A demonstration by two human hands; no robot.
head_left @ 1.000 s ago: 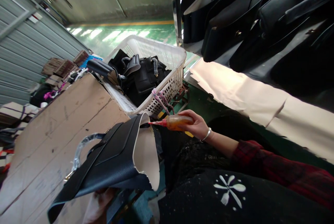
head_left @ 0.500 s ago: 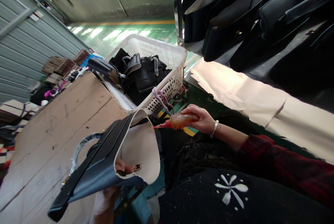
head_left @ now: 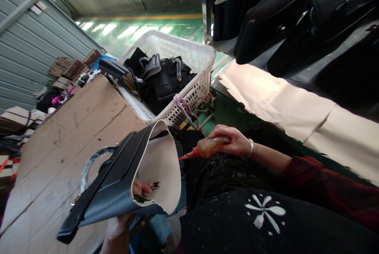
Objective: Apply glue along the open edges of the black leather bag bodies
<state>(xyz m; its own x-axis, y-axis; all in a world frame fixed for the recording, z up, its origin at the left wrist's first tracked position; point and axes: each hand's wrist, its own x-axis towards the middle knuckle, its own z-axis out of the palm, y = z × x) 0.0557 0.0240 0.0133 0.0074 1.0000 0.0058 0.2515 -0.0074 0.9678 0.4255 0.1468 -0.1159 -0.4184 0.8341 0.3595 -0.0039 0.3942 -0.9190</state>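
My left hand grips a dark handbag from below, its fingers reaching inside the opening. The bag is tilted, and its pale flap lining faces me, with a small metal clasp near the fingertips. Clear plastic wraps the bag's handle. In my right hand is a squeeze bottle of amber stuff, fingers wrapped round it. Its red nozzle points left, the tip at the edge of the flap; whether it touches I cannot tell.
A cardboard-covered table lies to the left. Behind it stands a white plastic basket holding several black bags. More black bags sit on a rack at upper right, above brown paper. Stacked pieces lie at the far left.
The bottle's nozzle has moved down along the flap edge, from near its upper part toward the middle. My left hand keeps its hold on the handbag. The view has shifted slightly.
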